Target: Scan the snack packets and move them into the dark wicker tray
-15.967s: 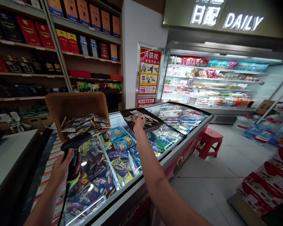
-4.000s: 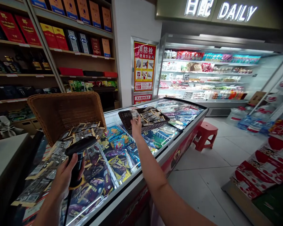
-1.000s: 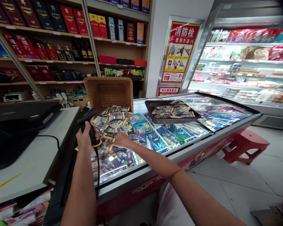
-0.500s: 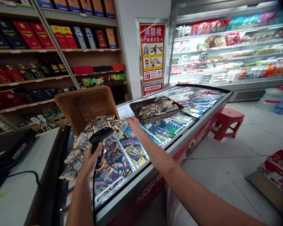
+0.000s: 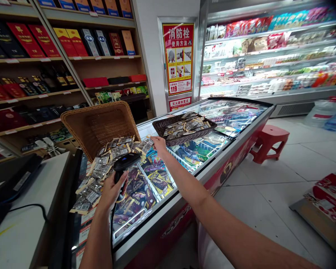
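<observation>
The barcode scanner (image 5: pixel 125 164) sits in the left hand (image 5: pixel 111 190), whose fingers wrap closed around its black handle; the scanner head points toward twelve o'clock over the spilled packets. Its cable drops from the handle toward six o'clock along the forearm. The right hand (image 5: pixel 158 144) reaches out at about one o'clock from the scanner and pinches the edge of a small packet (image 5: pixel 147 144) at the far end of the pile, thumb and fingers closed on it.

The pile of small silver packets (image 5: pixel 106 168) lies strewn across the glass lid of the chest freezer (image 5: pixel 184 186), running from the mouth of the tipped wicker basket (image 5: pixel 99 125) down toward eight o'clock. The wicker basket lies on its side at eleven o'clock from the scanner, open side facing the camera. At two o'clock from the right hand, near it, a dark woven tray (image 5: pixel 168 125) stands flat on the freezer lid and holds more of the same packets. Under the glass, bright wrapped ice creams fill wire compartments.

At nine o'clock a white counter (image 5: pixel 22 224) adjoins the freezer, with a dark device at its edge. Wooden shelves (image 5: pixel 72 59) of boxed goods rise behind. At three o'clock a red plastic stool (image 5: pixel 270 142) stands on the tiled floor, and an open chiller (image 5: pixel 268 56) lines the wall beyond.
</observation>
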`<state>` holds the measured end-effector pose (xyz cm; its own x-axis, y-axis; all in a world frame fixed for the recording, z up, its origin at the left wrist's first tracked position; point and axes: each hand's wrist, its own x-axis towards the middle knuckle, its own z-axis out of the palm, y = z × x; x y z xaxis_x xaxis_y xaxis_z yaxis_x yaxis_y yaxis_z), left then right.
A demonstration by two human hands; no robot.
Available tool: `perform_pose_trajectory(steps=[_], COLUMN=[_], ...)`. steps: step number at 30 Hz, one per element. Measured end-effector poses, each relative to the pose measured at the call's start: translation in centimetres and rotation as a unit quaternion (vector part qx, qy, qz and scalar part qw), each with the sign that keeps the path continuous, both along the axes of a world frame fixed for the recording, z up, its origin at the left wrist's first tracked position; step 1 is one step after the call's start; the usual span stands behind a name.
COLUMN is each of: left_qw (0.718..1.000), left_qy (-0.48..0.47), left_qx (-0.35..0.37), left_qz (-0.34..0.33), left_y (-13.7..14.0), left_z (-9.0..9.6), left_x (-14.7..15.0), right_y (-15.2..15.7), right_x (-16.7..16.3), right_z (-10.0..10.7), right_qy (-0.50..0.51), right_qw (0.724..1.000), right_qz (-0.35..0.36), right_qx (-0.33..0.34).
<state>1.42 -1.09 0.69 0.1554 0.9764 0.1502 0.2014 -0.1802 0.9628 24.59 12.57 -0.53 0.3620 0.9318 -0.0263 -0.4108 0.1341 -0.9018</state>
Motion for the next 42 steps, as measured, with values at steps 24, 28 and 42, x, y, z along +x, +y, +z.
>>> perform_pose_trajectory(steps=[24,28,42], left_qw=[0.835,0.807,0.845], left_qy=[-0.343,-0.372,-0.361], left_qx=[0.143,0.158,0.155], left_qz=[0.407,0.43,0.362], left_y=[-0.1,-0.5,0.2], left_z=[3.4,3.3,2.6], left_x=[-7.0,-7.8,-6.5], right_y=[-2.6,-6.0,-5.6], right_x=[-4.7,-12.4,-14.0], right_z=[-0.7,-0.3,0.8], right_qy=[-0.285,-0.554,-0.556], right_qw=[0.948,0.799,0.805], right_qz=[0.083,0.181,0.206], right_qx=[0.11,0.147,0.034])
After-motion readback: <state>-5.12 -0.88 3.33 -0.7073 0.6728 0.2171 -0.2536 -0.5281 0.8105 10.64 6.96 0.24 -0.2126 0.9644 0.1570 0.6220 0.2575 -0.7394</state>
